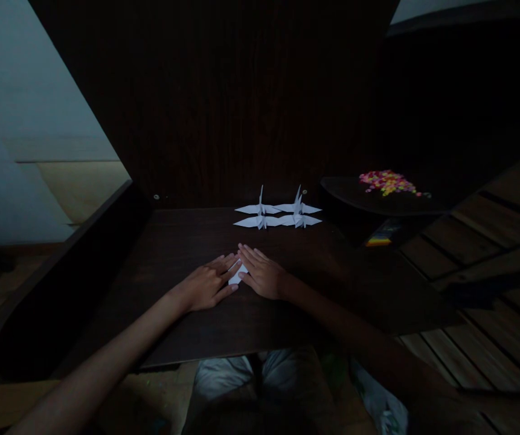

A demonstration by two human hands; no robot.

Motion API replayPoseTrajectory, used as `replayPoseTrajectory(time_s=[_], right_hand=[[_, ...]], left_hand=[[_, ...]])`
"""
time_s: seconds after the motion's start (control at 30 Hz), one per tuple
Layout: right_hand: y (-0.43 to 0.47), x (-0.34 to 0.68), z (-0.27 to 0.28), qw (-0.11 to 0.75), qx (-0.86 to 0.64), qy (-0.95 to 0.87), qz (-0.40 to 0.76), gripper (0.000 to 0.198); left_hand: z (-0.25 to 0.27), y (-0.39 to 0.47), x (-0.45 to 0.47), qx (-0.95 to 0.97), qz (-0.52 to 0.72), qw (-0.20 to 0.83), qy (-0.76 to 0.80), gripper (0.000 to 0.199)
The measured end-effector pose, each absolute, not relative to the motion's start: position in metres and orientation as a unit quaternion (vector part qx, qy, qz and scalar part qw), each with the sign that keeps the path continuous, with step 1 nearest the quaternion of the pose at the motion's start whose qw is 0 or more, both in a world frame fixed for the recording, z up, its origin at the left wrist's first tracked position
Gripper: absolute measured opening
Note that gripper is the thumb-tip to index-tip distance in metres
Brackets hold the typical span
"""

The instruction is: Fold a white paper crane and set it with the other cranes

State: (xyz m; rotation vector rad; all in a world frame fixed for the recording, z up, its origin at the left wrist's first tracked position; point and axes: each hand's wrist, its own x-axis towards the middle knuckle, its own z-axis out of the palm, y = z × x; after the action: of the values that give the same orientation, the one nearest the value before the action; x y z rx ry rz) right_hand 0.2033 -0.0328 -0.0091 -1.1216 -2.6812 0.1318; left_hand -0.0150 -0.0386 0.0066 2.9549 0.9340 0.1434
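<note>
White paper [237,276], likely light, easily creased (grip its edges); left hand [208,285] and right hand [263,275] spread flat across its sides.

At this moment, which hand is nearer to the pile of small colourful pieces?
Right. The right hand lies to the left of the colourful pile and closer to the person; the left hand is farther left.

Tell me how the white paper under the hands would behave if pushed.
The white paper is probably light, since it looks small. It might be stiffer than a single sheet, as its straight edges suggest folds, though the left hand and right hand partly cover it. Lying flat on the desk, it could slide.
</note>
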Motion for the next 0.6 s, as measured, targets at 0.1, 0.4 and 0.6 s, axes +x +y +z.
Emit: replayPoseTrajectory(time_s=[0.1,0.4,0.6], right_hand=[[-0.033,0.203,-0.009,0.102,-0.381,-0.918,0.046,0.060],[-0.034,0.200,-0.014,0.116,-0.395,-0.910,0.039,0.061],[-0.035,0.198,-0.020,0.144,-0.403,-0.904,0.019,0.059]], left_hand=[[0.010,-0.037,-0.016,0.954,0.047,0.023,0.295,0.059],[0.031,-0.016,-0.010,0.960,0.030,0.027,0.277,0.060],[0.027,-0.014,-0.013,0.952,0.064,0.049,0.294,0.062]])
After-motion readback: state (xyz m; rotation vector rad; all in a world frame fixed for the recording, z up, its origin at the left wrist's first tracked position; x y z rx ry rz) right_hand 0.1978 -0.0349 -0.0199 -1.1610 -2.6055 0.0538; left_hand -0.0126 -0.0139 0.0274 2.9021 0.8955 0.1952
